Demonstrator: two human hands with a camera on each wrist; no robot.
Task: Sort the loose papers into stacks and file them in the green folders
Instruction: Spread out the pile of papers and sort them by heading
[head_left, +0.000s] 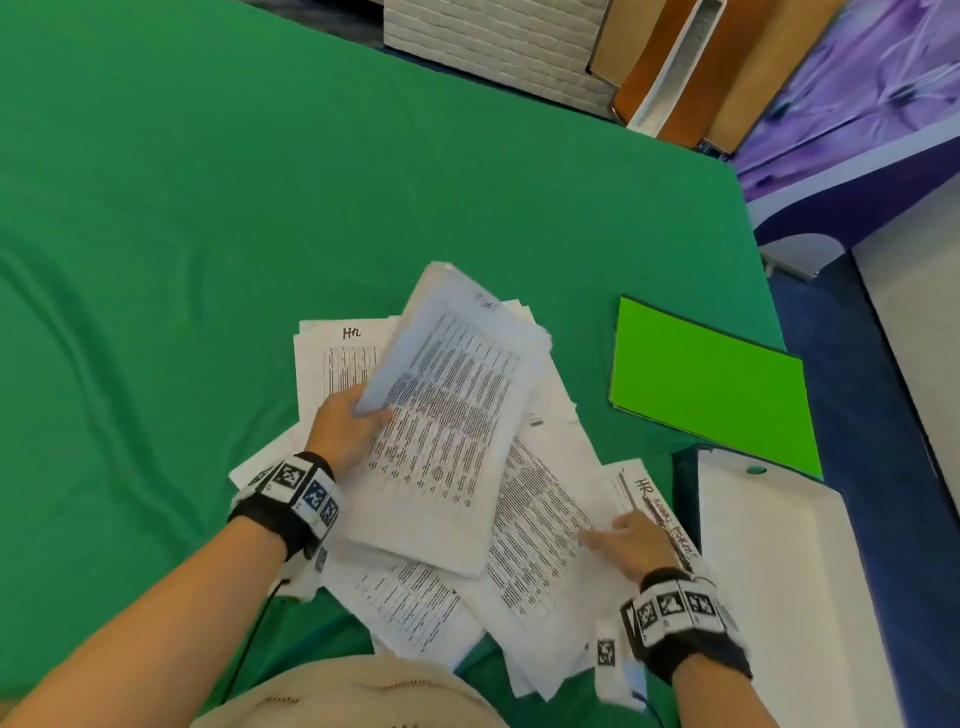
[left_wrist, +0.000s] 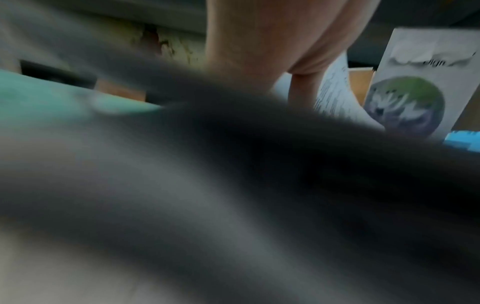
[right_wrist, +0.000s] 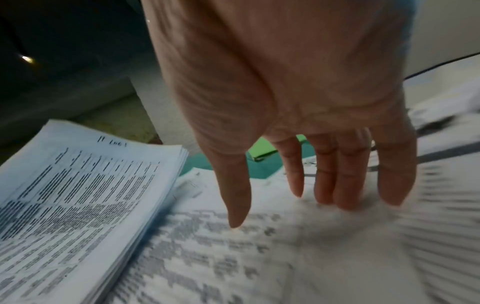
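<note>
My left hand grips a thick stack of printed papers by its left edge, thumb on top, and holds it tilted above the pile. The same stack fills the left of the right wrist view. Loose printed sheets lie spread over the green tablecloth under it. My right hand rests with straight fingers flat on a loose sheet at the pile's right side. A closed bright green folder lies to the right. An open folder showing its white inside lies at the near right.
The green tablecloth covers the table, bare across the left and far side. The table's right edge drops to a blue floor. Boxes and boards stand beyond the far edge. The left wrist view is mostly dark blur.
</note>
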